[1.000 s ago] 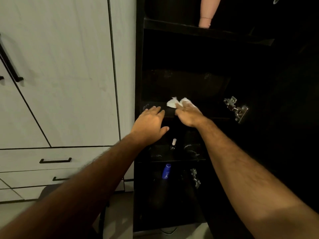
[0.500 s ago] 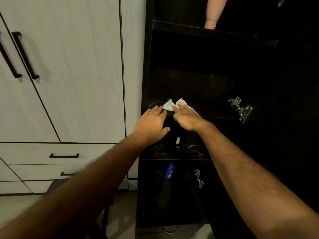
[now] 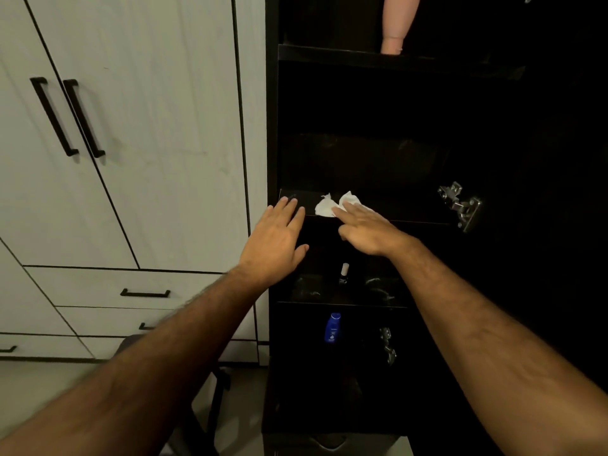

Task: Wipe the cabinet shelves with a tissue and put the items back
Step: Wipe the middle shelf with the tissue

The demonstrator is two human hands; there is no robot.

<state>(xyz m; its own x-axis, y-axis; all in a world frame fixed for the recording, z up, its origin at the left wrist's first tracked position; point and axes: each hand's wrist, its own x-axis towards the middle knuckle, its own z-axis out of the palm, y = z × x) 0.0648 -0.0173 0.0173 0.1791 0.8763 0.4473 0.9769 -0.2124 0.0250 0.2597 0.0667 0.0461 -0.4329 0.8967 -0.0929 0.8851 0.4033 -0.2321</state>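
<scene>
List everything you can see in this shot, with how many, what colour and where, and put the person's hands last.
tissue: one, white, crumpled on the middle shelf's front edge
cabinet: one, black, open, on the right
pink bottle: one, on the top shelf, its upper part cut off by the frame
small bottle: one, dark with a white cap, on the shelf below the tissue
blue bottle: one, in the lowest compartment
hinges: two, metal, on the cabinet's right side
wardrobe: one, white, with black handles, on the left
left hand: one, fingers straight, at the middle shelf's edge
right hand: one, fingers pressing the tissue
</scene>
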